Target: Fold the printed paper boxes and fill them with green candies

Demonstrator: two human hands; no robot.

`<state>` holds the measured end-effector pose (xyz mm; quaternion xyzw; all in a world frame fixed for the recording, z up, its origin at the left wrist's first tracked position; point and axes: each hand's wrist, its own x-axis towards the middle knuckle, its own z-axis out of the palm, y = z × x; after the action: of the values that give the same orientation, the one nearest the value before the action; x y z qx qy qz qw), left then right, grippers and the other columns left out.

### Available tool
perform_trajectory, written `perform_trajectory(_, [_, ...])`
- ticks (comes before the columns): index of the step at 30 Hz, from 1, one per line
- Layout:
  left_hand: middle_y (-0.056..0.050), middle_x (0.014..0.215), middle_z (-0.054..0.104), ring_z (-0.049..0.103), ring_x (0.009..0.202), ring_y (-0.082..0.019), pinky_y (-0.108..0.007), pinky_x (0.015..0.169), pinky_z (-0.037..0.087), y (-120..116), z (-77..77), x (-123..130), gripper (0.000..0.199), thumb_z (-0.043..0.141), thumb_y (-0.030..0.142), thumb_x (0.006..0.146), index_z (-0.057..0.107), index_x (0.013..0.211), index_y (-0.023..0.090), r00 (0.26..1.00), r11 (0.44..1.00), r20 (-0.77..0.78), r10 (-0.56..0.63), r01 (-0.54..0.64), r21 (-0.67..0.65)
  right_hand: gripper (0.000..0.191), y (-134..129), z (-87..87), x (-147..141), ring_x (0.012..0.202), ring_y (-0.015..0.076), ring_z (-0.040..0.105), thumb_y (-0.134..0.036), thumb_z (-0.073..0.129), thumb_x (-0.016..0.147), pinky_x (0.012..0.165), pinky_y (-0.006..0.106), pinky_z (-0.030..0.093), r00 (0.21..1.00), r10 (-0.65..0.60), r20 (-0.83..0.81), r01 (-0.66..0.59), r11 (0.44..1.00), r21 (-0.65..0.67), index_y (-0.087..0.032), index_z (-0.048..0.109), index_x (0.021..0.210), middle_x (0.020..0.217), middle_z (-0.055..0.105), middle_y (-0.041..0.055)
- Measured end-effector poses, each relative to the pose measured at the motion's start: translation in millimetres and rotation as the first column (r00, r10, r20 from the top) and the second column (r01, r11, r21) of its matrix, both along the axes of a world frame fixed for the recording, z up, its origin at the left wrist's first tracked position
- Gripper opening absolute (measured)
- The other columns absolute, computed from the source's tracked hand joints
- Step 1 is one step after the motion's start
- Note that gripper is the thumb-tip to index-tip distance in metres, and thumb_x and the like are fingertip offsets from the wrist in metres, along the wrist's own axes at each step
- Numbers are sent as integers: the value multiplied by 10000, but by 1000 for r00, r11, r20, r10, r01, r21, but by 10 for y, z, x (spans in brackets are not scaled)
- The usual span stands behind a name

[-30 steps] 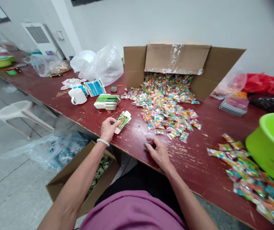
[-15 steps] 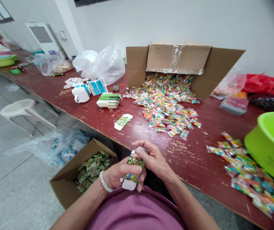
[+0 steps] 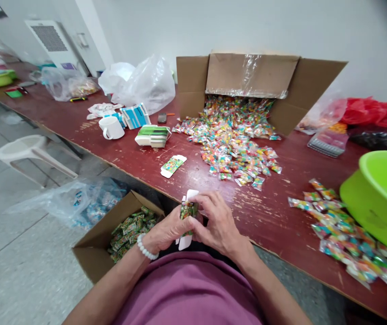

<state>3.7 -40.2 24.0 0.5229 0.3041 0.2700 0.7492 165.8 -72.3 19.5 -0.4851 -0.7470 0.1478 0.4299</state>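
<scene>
A small green printed candy box point(image 3: 188, 211) is between my hands in front of my body, its white end flaps sticking out at top and bottom. My left hand point(image 3: 170, 230), with a pale bead bracelet at the wrist, is closed around its left side. The fingers of my right hand point(image 3: 216, 217) close on its right side, near the upper flap. Beyond them a flat green carton point(image 3: 173, 166) lies on the red table point(image 3: 139, 168). Below left, an open cardboard box point(image 3: 91, 257) holds many green printed packets point(image 3: 134, 230).
Wrapped candies point(image 3: 234, 149) spill from a large tipped carton point(image 3: 252, 74). More candies point(image 3: 345, 234) lie beside a lime-green basin point(image 3: 369, 198). A white mug point(image 3: 112, 128) and a stack of flat green cartons point(image 3: 152, 136) stand left of centre. A white stool point(image 3: 27, 151) is on the floor.
The candy box has turned more upright and looks narrower. Its upper white flap now stands out, and my right hand has closed in on its side. The camera view has shifted slightly.
</scene>
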Motion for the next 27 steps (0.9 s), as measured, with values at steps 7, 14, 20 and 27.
perform_trajectory(7, [-28, 789, 601, 557, 674, -148, -270, 628, 459, 105, 30, -128, 737, 612, 798, 719, 628, 1079, 155, 993, 996, -79, -87, 90, 26, 333, -22, 8, -28, 1011, 224, 644, -201, 621, 887, 783, 336, 558, 997, 48, -58, -53, 995, -80, -245, 567, 1212, 1205, 615, 102])
perform_trajectory(14, [-29, 583, 582, 524, 518, -126, -242, 518, 388, 98, -127, -118, 784, 384, 885, 764, 642, 875, 153, 983, 988, -104, -154, 153, -11, 236, 31, 33, 42, 888, 196, 641, -153, 648, 833, 761, 311, 519, 998, 54, -31, -58, 985, -161, -241, 586, 1043, 1008, 646, 46])
perform_trajectory(20, [-10, 700, 591, 536, 524, -105, -210, 464, 355, 93, -109, -117, 850, 395, 888, 751, 623, 1147, 172, 974, 978, -85, -210, 209, -27, 153, 30, 78, 36, 814, 175, 623, -130, 648, 809, 725, 284, 491, 996, 58, -67, -72, 972, -225, -222, 596, 919, 894, 653, 25])
perform_trajectory(27, [5, 794, 561, 564, 556, -99, -193, 458, 386, 138, -73, -159, 670, 515, 790, 802, 528, 1089, 184, 963, 966, -78, -259, 259, -11, 173, -20, 146, 71, 600, 131, 607, -169, 663, 824, 572, 236, 434, 976, 123, -182, -193, 876, -442, -234, 521, 897, 736, 663, -44])
